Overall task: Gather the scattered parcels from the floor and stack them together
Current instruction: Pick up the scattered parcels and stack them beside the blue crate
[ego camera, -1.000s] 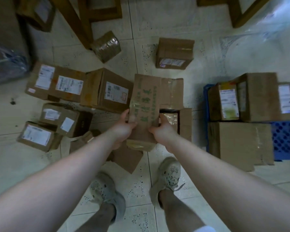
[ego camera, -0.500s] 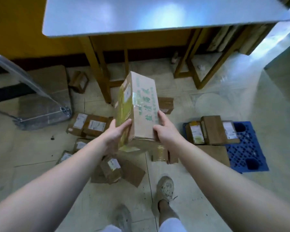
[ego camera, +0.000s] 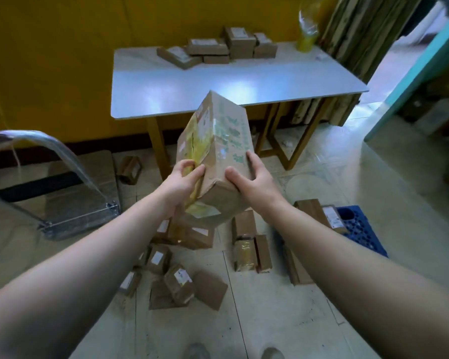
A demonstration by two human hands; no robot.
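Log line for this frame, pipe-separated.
phase: carry | left hand: grips green-printed box | right hand: grips it too | box state: off floor, tilted | table: ahead | floor parcels: many ungathered

Beyond my left hand (ego camera: pixel 181 183) and right hand (ego camera: pixel 255 183): a white surface (ego camera: pixel 244 85) bearing stacked parcels (ego camera: pixel 218 50) at its far edge and a yellow bottle (ego camera: pixel 306 37) at its far right corner. Beneath my hands: the tiled floor (ego camera: pixel 270 312) with scattered parcels (ego camera: pixel 178 278). A blue pallet (ego camera: pixel 363 234) lies right of my right hand, and a trolley (ego camera: pixel 62 200) left of my left.
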